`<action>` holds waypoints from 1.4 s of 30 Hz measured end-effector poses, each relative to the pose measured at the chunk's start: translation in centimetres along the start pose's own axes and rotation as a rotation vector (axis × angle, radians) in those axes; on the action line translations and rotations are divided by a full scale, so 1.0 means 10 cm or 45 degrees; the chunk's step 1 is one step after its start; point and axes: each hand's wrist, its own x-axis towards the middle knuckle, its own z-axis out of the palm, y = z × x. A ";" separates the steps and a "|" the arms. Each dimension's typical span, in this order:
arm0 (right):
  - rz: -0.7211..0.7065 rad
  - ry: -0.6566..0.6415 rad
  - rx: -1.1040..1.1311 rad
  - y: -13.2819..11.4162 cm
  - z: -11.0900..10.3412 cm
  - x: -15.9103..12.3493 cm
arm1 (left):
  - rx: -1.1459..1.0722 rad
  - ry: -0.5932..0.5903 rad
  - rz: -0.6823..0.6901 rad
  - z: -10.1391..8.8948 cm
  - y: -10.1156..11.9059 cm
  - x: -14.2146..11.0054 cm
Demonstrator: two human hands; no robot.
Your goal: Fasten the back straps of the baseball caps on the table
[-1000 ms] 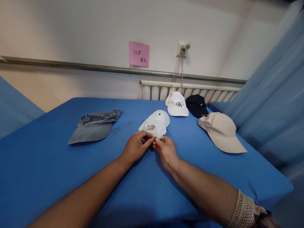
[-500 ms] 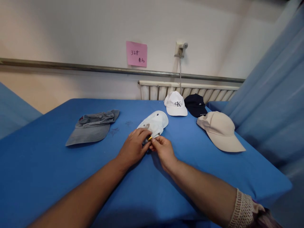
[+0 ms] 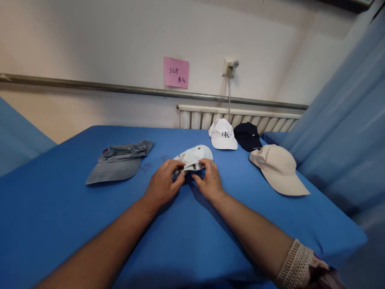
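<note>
A pale, nearly white baseball cap (image 3: 192, 155) lies in the middle of the blue-covered table, its brim pointing away to the right. My left hand (image 3: 164, 180) grips the near left edge of this cap, fingers on top and thumb below. On the near right edge, my right hand (image 3: 209, 180) holds the cap between fingers and thumb. Between the hands the back strap and opening of the cap show, with a small dark or metallic bit by my left fingertips. The cap's underside is hidden.
On the left rests a grey cap (image 3: 120, 162). Towards the back right are a white cap (image 3: 223, 135) with dark letters, a dark navy cap (image 3: 247, 135) and a beige cap (image 3: 278, 166). A blue curtain (image 3: 345, 132) hangs on the right; a radiator (image 3: 204, 118) stands behind the blue table (image 3: 75, 216).
My hands have moved apart from their pinch at the gold-coloured buckle to either side of the cap's back. The cap's rear edge is now lifted and its opening shows.
</note>
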 end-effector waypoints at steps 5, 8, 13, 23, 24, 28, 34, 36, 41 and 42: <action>-0.154 -0.210 -0.166 -0.01 -0.04 0.07 | 0.107 -0.016 0.106 -0.01 0.04 -0.01; -0.226 -0.311 -0.161 0.04 -0.08 0.09 | 0.103 -0.040 0.175 0.01 0.01 -0.01; -0.249 -0.424 -0.057 0.05 -0.15 0.11 | 0.050 -0.119 0.012 0.08 -0.12 -0.02; -0.389 -0.391 -0.336 -0.03 -0.13 0.01 | 0.043 -0.160 -0.073 0.09 -0.20 -0.02; -0.396 -0.365 -0.335 -0.03 -0.12 0.01 | 0.042 -0.159 -0.072 0.09 -0.19 -0.02; -0.365 -0.312 -0.276 -0.02 -0.12 0.03 | 0.045 -0.188 -0.047 0.09 -0.19 -0.01; -0.169 -0.274 0.119 0.05 -0.12 0.05 | 0.068 -0.286 0.009 0.09 -0.17 -0.02; -0.087 -0.303 0.235 0.07 -0.13 0.04 | 0.085 -0.287 0.042 0.09 -0.16 -0.02; 0.016 -0.484 0.356 0.12 -0.15 0.06 | 0.137 -0.288 0.116 0.07 -0.09 -0.01; 0.019 -0.512 0.362 0.12 -0.16 0.07 | 0.147 -0.300 0.130 0.06 -0.07 0.00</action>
